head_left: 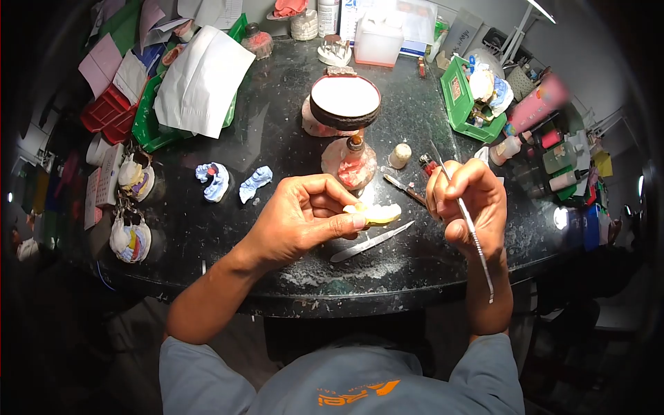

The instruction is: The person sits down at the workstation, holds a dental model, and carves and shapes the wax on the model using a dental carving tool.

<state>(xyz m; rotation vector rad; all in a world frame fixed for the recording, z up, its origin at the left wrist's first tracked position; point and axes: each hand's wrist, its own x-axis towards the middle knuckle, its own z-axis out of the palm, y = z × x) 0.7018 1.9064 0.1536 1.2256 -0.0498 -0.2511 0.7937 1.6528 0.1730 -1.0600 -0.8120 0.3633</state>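
Observation:
My left hand [304,216] pinches a small white and yellow dental cast piece [382,214] between thumb and fingertips, above the dark bench. In my right hand [476,204] is a thin double-ended metal dental carver [471,227], its lower end slanting down past the wrist and its upper tip pointing up. The carver is apart from the cast piece. Below the left fingertips a scalpel [372,241] lies on the bench. Between my hands rests another slim tool [404,188] with a dark handle, partly hidden behind the right fingers.
A pink-stained burner [349,164] stands ahead, before a round white-topped stand [344,97]. Blue dental impressions [213,181] lie left, near mounted jaw models [131,236]. Green bins [456,97] hold models and papers at both sides. White powder [325,275] dusts the front edge.

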